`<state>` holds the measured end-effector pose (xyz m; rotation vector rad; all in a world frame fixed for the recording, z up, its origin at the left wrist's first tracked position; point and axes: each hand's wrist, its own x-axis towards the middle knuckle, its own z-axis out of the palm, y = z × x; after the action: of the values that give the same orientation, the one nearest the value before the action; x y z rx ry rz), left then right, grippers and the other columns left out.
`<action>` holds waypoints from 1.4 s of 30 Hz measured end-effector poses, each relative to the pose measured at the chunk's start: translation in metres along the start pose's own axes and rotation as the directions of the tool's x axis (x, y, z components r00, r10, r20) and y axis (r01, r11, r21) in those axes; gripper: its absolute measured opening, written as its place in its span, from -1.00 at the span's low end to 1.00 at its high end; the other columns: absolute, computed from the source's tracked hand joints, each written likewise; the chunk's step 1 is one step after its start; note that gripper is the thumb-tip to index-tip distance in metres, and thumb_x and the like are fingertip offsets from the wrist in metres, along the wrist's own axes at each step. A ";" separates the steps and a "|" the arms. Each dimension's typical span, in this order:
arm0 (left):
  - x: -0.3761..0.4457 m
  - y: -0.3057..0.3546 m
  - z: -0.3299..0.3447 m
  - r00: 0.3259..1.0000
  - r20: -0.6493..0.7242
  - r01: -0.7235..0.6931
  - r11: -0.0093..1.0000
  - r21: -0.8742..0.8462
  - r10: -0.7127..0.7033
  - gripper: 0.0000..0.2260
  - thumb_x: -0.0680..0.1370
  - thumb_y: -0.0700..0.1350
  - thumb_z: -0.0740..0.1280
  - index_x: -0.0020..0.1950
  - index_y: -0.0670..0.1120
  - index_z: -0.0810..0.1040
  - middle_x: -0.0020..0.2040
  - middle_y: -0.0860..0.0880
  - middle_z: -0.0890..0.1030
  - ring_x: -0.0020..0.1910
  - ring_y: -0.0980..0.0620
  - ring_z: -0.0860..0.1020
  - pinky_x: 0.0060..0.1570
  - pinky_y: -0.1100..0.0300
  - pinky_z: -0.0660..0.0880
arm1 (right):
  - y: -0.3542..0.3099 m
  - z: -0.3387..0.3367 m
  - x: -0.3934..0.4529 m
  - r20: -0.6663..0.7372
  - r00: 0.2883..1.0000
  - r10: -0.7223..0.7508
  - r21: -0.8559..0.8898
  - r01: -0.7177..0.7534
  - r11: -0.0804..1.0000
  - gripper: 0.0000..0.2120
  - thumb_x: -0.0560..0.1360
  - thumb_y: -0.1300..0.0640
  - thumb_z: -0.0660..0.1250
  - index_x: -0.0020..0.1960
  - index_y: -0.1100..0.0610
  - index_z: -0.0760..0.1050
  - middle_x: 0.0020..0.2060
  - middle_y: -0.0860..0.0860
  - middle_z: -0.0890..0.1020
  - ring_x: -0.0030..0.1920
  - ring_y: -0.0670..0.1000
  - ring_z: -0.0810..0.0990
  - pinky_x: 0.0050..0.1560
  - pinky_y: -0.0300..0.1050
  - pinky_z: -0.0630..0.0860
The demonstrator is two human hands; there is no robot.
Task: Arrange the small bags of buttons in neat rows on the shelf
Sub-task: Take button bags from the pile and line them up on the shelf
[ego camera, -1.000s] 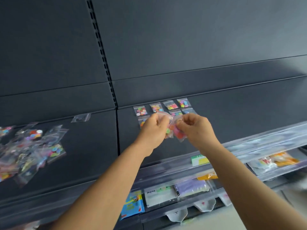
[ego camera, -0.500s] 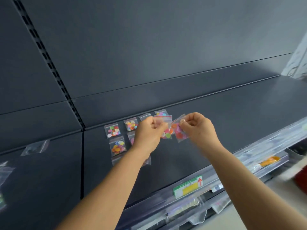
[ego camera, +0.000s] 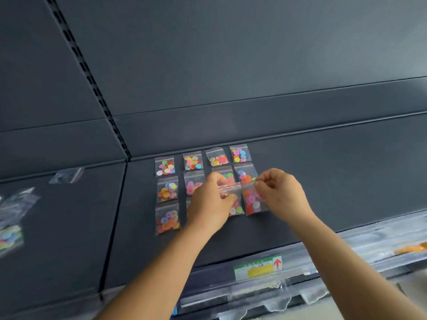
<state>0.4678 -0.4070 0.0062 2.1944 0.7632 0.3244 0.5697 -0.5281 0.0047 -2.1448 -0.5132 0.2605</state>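
Note:
Several small clear bags of coloured buttons point(ego camera: 193, 160) lie in rows on the dark shelf point(ego camera: 323, 181). The leftmost column shows three bags, the nearest one point(ego camera: 167, 219) holding red and orange buttons. My left hand point(ego camera: 211, 204) pinches a red-zip bag point(ego camera: 232, 192) over the third row, hiding bags beneath it. My right hand point(ego camera: 280, 194) pinches the top corner of another bag of pink and red buttons point(ego camera: 253, 202) just to the right of it. Both bags hang close above the shelf.
A loose heap of button bags point(ego camera: 11, 229) lies on the left shelf section, with a single empty-looking bag point(ego camera: 65, 176) behind it. A clear price rail with a green and yellow label point(ego camera: 257, 267) runs along the front edge. Lower shelves hold other packets.
My view has moved closer and to the left, so the rows show in full. Both hands have come down nearer the shelf with their bags, now drawn apart side by side.

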 end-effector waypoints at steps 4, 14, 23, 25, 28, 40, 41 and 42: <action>-0.010 0.002 0.009 0.999 -0.042 0.019 0.988 0.153 -0.013 -0.71 0.53 -0.09 0.36 0.20 0.04 0.38 -0.18 0.05 0.56 -0.25 0.06 0.55 -0.21 0.06 0.54 | 0.007 0.000 0.003 0.067 0.996 -0.054 -0.083 0.059 0.995 -0.96 0.51 0.15 0.30 -0.05 0.07 0.44 -0.23 -0.06 0.59 -0.23 -0.03 0.55 -0.31 -0.26 0.38; -0.033 0.005 0.019 0.965 -0.025 -0.213 0.833 0.510 0.262 -0.72 0.61 -0.13 0.22 0.32 -0.12 0.48 0.28 0.00 0.45 0.29 0.00 0.37 0.21 0.16 0.35 | 0.020 -0.004 -0.013 0.142 0.922 -0.360 -0.319 0.387 0.865 -0.76 0.50 0.12 0.34 0.17 0.09 0.54 0.12 0.05 0.50 0.10 0.13 0.45 -0.02 -0.11 0.39; -0.041 0.000 0.018 0.973 0.044 -0.223 0.872 0.436 0.227 -0.66 0.63 -0.13 0.20 0.41 -0.07 0.43 0.36 0.01 0.46 0.36 0.03 0.37 0.29 0.21 0.29 | 0.027 -0.002 -0.020 0.253 0.865 -0.434 -0.362 0.501 0.787 -0.82 0.54 0.19 0.25 -0.01 0.10 0.64 0.01 0.00 0.62 0.04 0.11 0.50 -0.04 -0.05 0.50; -0.041 -0.001 0.017 0.971 0.066 -0.237 0.872 0.428 0.232 -0.67 0.64 -0.16 0.18 0.40 -0.09 0.43 0.36 -0.02 0.47 0.40 0.02 0.34 0.31 0.18 0.28 | 0.028 -0.002 -0.019 0.244 0.861 -0.447 -0.367 0.508 0.779 -0.80 0.53 0.25 0.24 -0.05 0.12 0.64 -0.02 0.01 0.63 0.00 0.12 0.53 -0.08 -0.01 0.53; -0.039 -0.005 0.017 0.969 0.085 -0.244 0.866 0.436 0.230 -0.66 0.64 -0.21 0.15 0.42 -0.08 0.42 0.39 0.00 0.45 0.45 0.04 0.28 0.34 0.15 0.28 | 0.029 0.000 -0.016 0.214 0.853 -0.477 -0.352 0.523 0.776 -0.79 0.50 0.31 0.25 -0.08 0.13 0.64 -0.06 0.02 0.65 -0.05 0.14 0.56 -0.14 0.02 0.56; -0.052 -0.011 0.003 0.984 0.039 -0.170 0.846 0.505 0.174 -0.57 0.66 -0.06 0.09 0.53 -0.11 0.17 0.54 -0.01 0.18 0.53 0.04 0.08 0.45 0.21 0.05 | 0.017 0.008 -0.025 0.169 0.777 -0.606 -0.374 0.619 0.690 -0.82 0.42 0.30 0.40 -0.01 0.14 0.66 -0.05 0.04 0.69 -0.06 0.16 0.62 -0.11 -0.07 0.56; -0.054 -0.014 0.002 0.986 0.038 -0.156 0.842 0.517 0.159 -0.58 0.67 -0.08 0.09 0.52 -0.13 0.18 0.53 -0.02 0.19 0.53 0.03 0.08 0.45 0.22 0.05 | 0.015 0.011 -0.026 0.181 0.758 -0.627 -0.371 0.643 0.670 -0.83 0.41 0.30 0.41 -0.03 0.13 0.66 -0.07 0.04 0.69 -0.08 0.15 0.63 -0.11 -0.07 0.57; -0.056 -0.017 0.001 0.989 0.040 -0.145 0.837 0.528 0.146 -0.59 0.66 -0.10 0.08 0.52 -0.14 0.19 0.52 -0.03 0.21 0.52 0.03 0.09 0.45 0.22 0.05 | 0.013 0.013 -0.028 0.199 0.739 -0.644 -0.367 0.665 0.651 -0.85 0.41 0.28 0.40 -0.06 0.12 0.67 -0.09 0.03 0.69 -0.10 0.14 0.63 -0.11 -0.06 0.58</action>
<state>0.4174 -0.4330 -0.0067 2.7863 0.7511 0.2034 0.5437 -0.5378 -0.0134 -2.1823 -1.4498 -0.2356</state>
